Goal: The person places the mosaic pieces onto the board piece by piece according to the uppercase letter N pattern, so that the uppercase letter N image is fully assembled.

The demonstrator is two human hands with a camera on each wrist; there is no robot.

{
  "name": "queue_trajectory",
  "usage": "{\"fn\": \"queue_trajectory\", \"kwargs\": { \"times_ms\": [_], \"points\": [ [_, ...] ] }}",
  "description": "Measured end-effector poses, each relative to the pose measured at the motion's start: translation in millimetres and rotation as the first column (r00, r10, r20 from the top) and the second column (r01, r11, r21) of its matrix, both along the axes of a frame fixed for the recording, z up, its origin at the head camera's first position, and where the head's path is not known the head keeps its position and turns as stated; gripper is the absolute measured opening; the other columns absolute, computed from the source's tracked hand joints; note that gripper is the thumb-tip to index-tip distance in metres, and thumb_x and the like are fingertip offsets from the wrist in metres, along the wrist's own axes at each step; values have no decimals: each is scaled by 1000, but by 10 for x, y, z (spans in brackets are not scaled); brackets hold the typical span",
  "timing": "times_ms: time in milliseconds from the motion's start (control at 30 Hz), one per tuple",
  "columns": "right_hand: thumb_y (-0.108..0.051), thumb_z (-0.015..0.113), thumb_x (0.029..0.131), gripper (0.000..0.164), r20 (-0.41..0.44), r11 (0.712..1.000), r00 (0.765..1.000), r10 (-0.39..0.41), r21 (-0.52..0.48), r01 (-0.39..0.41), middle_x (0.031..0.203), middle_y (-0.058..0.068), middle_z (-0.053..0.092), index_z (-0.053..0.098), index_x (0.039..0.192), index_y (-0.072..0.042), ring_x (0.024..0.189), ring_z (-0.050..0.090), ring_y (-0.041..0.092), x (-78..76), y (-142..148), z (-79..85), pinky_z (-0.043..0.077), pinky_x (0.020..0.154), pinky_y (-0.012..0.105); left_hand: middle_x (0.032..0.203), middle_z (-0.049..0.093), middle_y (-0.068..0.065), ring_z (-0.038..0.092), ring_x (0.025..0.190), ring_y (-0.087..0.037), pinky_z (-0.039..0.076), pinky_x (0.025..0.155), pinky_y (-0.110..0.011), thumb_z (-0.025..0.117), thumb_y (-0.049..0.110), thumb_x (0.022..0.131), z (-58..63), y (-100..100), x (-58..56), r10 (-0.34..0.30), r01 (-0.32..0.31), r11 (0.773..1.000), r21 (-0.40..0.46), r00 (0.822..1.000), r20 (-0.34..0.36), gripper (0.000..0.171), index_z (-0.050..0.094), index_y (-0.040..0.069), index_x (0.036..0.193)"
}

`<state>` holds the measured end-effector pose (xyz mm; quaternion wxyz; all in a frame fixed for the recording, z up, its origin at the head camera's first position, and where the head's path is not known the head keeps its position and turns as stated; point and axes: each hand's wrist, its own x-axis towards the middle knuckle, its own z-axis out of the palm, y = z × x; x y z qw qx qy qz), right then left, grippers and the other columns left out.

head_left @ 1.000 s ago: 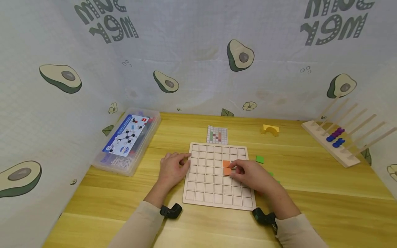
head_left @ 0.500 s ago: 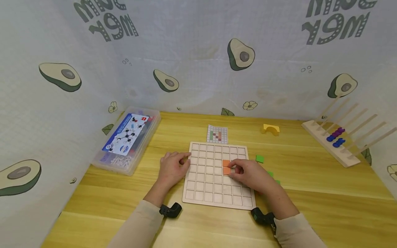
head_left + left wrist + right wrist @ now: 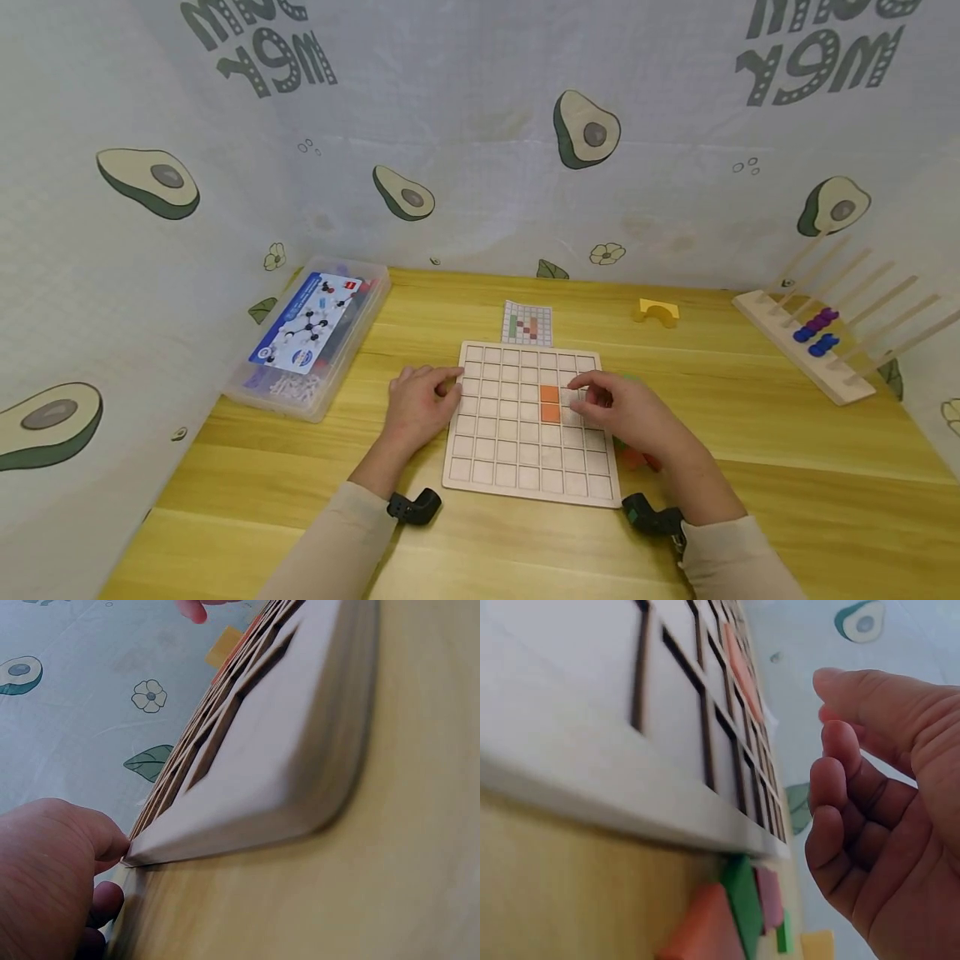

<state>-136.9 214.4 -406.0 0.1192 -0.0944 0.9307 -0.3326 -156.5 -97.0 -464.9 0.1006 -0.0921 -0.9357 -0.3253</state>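
Observation:
Two orange square tiles point(image 3: 550, 403) lie one above the other in cells of a pale wooden grid board point(image 3: 495, 487). Just right of them, over the board, hovers my right hand point(image 3: 626, 412), its fingers loosely bent. In the right wrist view the right hand point(image 3: 885, 772) has a gap between thumb and fingers and holds nothing. My left hand point(image 3: 420, 408) rests at the board's left edge. There, in the left wrist view, a digit of the left hand point(image 3: 52, 870) touches the rim of the board point(image 3: 300, 787), with other fingertips tucked below.
Loose red and green tiles point(image 3: 739, 907) lie beside the board's right edge, partly under the right hand. A printed grid card point(image 3: 527, 323) sits behind the board. Farther out are a plastic kit box point(image 3: 307, 342), a yellow arch block point(image 3: 657, 312) and a wooden peg rack point(image 3: 802, 350).
My right hand has drawn back to the right, off the two orange tiles, which stay in their cells. The left hand has kept its place at the board's edge.

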Motion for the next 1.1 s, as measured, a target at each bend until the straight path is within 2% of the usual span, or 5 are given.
{"fn": "queue_trajectory", "kwargs": {
  "times_ms": [233, 433, 700, 900, 1100],
  "points": [
    [-26, 70, 97, 27, -25, 999, 999, -42, 9, 43, 86, 2, 55, 69, 119, -10, 80, 51, 19, 53, 185, 91, 41, 64, 25, 76, 62, 6, 45, 77, -16, 29, 77, -35, 67, 26, 95, 14, 6, 3, -3, 3, 1000, 4, 1000, -2, 28, 77, 23, 121],
    [-22, 74, 94, 22, -53, 999, 999, -6, 53, 9, 80, -1, 54, 72, 112, -11, 75, 50, 14, 145, 354, 48, 40, 63, 24, 76, 63, 6, 45, 77, -16, 30, 76, -36, 67, 26, 95, 22, 8, 16, -7, 7, 1000, 8, 1000, -16, 27, 78, 23, 120],
    [-24, 76, 91, 21, 17, 995, 999, 30, 92, -32, 80, -2, 54, 72, 109, -13, 69, 48, 9, 311, 518, 27, 40, 60, 24, 75, 62, 7, 45, 78, -16, 30, 78, -37, 67, 26, 95, 24, 6, 16, -6, 6, 1000, 6, 1000, 2, 28, 77, 23, 121],
    [-27, 79, 89, 25, 58, 995, 996, 72, 60, -76, 82, -2, 55, 73, 109, -13, 71, 46, 6, 407, 673, 39, 39, 61, 24, 74, 61, 6, 46, 78, -16, 30, 78, -37, 69, 26, 94, 26, 9, 17, 1, -1, 1000, 0, 1000, 0, 28, 77, 23, 121],
    [-24, 80, 88, 22, 139, 995, 985, 101, 5, -103, 81, -1, 56, 74, 106, -13, 69, 47, 6, 441, 778, 1, 40, 60, 23, 74, 62, 6, 46, 77, -17, 31, 77, -37, 69, 27, 94, 28, 14, 17, 4, -4, 1000, -3, 1000, -3, 28, 77, 22, 121]
  ]
}}
